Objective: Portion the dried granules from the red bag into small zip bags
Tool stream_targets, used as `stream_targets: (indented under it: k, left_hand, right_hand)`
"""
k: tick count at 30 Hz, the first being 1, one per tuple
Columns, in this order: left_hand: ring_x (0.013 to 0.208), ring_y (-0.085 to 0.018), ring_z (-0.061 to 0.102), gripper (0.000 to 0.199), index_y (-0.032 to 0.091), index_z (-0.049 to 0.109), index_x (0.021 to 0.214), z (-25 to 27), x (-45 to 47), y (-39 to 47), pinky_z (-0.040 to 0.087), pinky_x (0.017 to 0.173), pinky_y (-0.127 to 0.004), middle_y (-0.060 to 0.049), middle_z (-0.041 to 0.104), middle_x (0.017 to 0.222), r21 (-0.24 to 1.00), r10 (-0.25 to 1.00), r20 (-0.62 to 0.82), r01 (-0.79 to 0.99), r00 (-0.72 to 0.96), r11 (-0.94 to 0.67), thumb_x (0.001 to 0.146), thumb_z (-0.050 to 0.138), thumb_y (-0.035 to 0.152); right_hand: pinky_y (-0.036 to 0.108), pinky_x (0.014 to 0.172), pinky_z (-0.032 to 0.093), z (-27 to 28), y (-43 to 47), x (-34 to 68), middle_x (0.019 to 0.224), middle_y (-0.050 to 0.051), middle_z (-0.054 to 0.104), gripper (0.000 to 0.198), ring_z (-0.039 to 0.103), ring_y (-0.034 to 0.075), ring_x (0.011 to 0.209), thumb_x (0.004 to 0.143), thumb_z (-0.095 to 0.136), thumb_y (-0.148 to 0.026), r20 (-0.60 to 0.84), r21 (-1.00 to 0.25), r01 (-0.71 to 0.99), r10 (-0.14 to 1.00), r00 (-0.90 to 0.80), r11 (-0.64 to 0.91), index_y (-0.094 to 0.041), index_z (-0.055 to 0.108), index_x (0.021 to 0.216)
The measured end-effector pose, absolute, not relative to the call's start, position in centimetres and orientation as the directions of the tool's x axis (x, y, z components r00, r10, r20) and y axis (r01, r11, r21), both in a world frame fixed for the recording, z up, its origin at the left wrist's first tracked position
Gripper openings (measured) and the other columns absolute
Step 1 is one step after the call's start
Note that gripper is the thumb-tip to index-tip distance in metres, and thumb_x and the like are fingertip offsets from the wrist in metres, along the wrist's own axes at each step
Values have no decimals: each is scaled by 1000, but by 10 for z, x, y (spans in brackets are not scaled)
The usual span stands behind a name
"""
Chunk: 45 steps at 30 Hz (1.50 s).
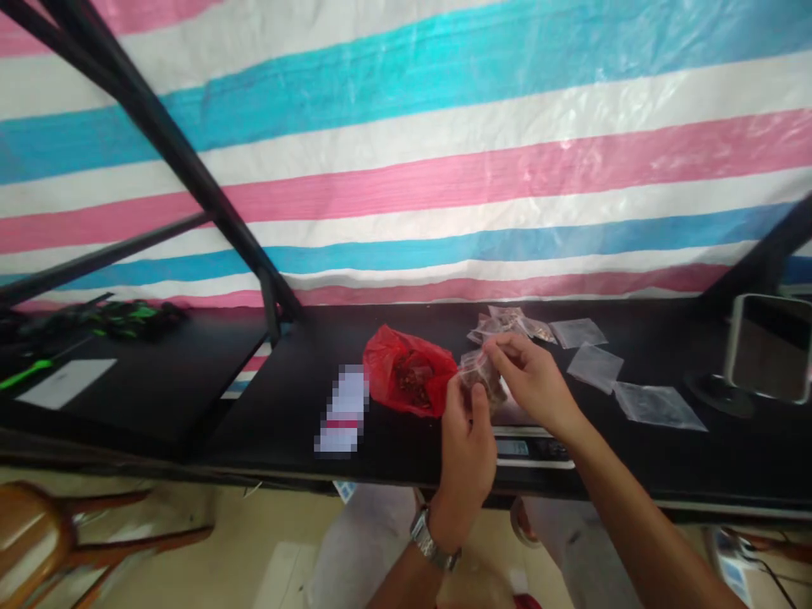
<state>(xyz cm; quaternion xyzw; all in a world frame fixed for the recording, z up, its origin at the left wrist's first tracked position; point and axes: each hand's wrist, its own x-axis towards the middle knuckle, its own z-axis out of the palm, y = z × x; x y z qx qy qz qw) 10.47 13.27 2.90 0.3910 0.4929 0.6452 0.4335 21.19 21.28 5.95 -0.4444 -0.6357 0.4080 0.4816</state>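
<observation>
Gripping a small clear bag (pixel 487 382) between thumb and fingers, the left hand (pixel 468 436) is nearly closed, with the bag at its fingertips. The right hand (pixel 529 372) pinches the bag's upper edge, thumb and fingertips together. Brownish contents show through the plastic. Just left of it, an open red bag (pixel 379 372) lies beside the scale (pixel 539 452); flat clear bags (pixel 596 366) lie beyond the right hand.
</observation>
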Motion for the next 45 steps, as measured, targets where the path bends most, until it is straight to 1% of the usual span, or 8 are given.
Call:
stream_targets:
  k: [4,7,10,16,22,27,34,45]
  left_hand:
    - [68,-17,65,37,19,69,112,28,101,145,52,62,-28,-6,75,89,831,920,-202,-556,-335,-20,97,69,52]
    - [57,-15,59,40,17,67,100,25,87,149,47,55,-27,-2,68,74,656,916,-275,-753,-292,-43,94,71,56]
    - [58,-15,61,33,16,67,96,31,72,148,48,55,-27,-3,69,74,530,908,-320,-846,-269,-64,96,70,49]
    - [56,-15,60,24,15,66,90,40,60,142,46,54,-26,-2,66,70,377,906,-372,-925,-199,-48,104,56,31]
    - [60,-16,61,20,14,68,94,32,60,141,46,58,-27,-4,69,76,335,901,-390,-941,-189,-52,103,62,32]
    - [57,-15,59,22,15,66,91,34,61,138,44,56,-27,-3,67,73,314,900,-396,-948,-185,-57,102,62,33]
    - [55,-14,60,31,16,65,93,32,59,136,45,54,-26,-1,67,71,407,915,-342,-911,-213,-60,91,78,44]
    - [55,-14,60,39,17,66,95,17,62,141,46,51,-26,-1,66,71,541,930,-266,-838,-253,-74,87,78,54]
  right_hand:
    - [30,70,54,73,229,174,85,5,80,27,73,21,76,96,62,-43,269,-857,361,916,-299,369,-21,76,96]
    - [30,67,53,78,237,152,85,4,82,27,75,21,72,97,58,-32,165,-789,491,897,-411,370,-21,78,112]
    - [28,63,52,80,240,137,87,4,84,32,76,21,69,95,61,-27,89,-736,555,868,-488,387,-22,77,122]
    - [30,70,52,80,242,117,83,4,83,29,77,24,76,89,66,-22,93,-594,672,868,-487,441,-22,81,114]
    - [30,67,52,80,241,116,80,3,82,25,77,24,74,88,67,-22,83,-542,696,854,-514,471,-24,82,107]
    - [31,69,53,81,236,117,85,2,84,20,79,25,78,89,68,-24,98,-578,664,849,-520,474,-26,81,104]
    - [30,67,54,80,230,117,81,0,84,20,79,23,73,89,68,-23,111,-638,627,859,-500,447,-26,79,106]
    - [31,69,57,78,233,131,85,3,84,22,79,23,75,87,69,-24,83,-719,581,877,-473,381,-23,76,108]
